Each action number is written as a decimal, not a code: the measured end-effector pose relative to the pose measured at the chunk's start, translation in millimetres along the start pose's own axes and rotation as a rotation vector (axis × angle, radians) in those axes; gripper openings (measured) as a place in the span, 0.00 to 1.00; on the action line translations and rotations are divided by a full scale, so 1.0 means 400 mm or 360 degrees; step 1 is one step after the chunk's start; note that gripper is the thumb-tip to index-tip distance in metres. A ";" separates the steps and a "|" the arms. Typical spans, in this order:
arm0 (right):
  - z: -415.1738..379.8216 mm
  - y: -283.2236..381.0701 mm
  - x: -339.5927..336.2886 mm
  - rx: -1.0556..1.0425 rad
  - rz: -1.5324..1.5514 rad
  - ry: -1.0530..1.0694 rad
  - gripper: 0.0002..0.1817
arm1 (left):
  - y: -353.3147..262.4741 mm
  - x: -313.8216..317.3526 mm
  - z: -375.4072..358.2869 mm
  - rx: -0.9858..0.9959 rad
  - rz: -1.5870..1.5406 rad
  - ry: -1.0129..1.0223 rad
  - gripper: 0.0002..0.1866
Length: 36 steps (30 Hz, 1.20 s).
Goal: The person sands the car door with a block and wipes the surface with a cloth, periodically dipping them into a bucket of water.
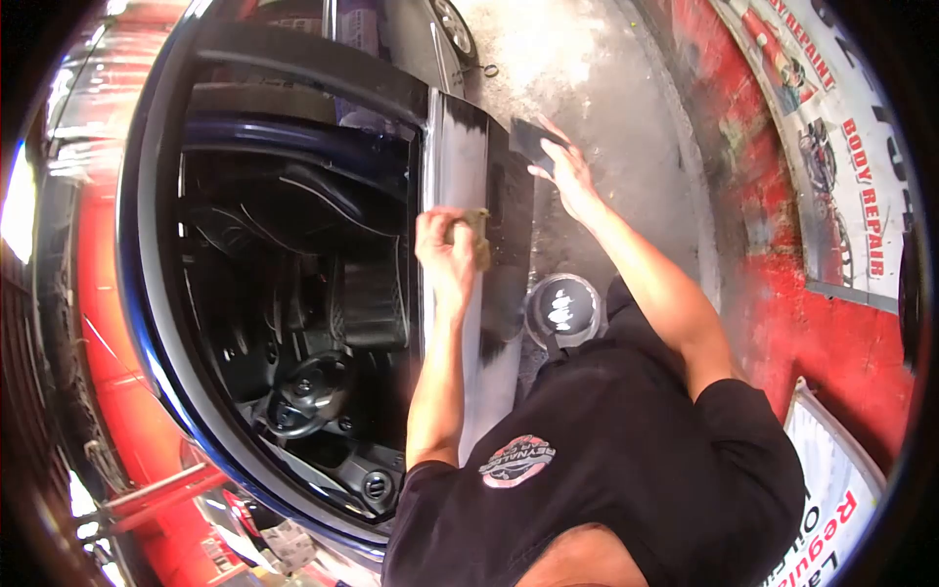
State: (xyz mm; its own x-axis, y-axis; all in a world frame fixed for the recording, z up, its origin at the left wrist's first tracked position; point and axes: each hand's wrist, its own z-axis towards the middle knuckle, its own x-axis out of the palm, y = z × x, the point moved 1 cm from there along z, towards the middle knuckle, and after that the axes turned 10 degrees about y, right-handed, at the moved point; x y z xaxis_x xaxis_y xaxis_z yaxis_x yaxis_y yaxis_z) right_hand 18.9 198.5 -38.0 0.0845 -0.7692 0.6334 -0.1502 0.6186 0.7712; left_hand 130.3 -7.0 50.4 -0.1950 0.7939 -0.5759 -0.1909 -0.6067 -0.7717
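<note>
On my right I see a red wall (841, 342) bearing a "BODY REPAIR" sign (843, 161); at near right, a white banner (829, 460) shows red and black lettering. Far ahead of me, a wheel (453, 27) stands on the grey floor (636, 117).

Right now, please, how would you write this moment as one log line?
left hand: gripping tan pad, against car door | right hand: at dark sheet
</note>
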 end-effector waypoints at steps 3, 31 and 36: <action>0.132 -0.054 0.024 0.0347 -0.0646 -0.0042 0.27 | 0.035 -0.044 0.062 0.0196 0.0571 -0.0060 0.12; 0.363 -0.254 0.213 -0.0449 -0.1603 -0.0168 0.33 | 0.159 -0.081 0.083 -0.0273 0.0094 0.0267 0.34; 0.136 -0.359 0.250 -0.0696 -0.1716 -0.0099 0.33 | 0.182 -0.080 0.076 -0.0233 0.0098 0.0256 0.34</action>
State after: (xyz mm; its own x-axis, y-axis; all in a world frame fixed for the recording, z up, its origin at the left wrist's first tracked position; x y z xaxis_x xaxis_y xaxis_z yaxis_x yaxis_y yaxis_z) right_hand -4.5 24.1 -88.7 -0.0894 -0.9292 -0.3587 0.3237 -0.3677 0.8718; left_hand 93.3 -77.8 21.0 -0.0439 0.7590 -0.6497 -0.0394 -0.6511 -0.7580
